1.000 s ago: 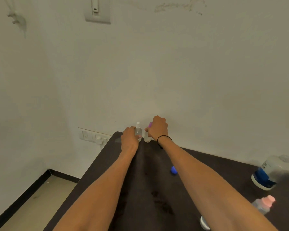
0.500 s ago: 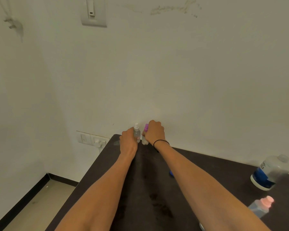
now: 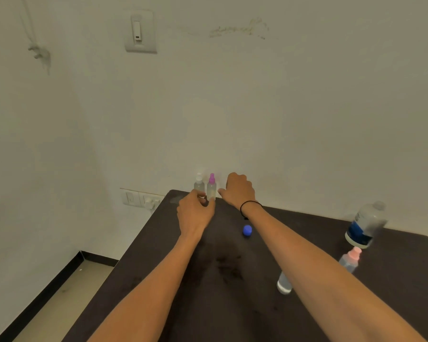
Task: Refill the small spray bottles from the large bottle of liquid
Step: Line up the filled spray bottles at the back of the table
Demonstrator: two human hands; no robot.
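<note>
At the table's far corner, two clear small spray bottles, white- and purple-capped, stand parked; left hand and right hand loosely curled, empty. Next: large blue-labelled bottle, far right.

Matt dark table (smudged), clear glossy plastic spray bottles
</note>
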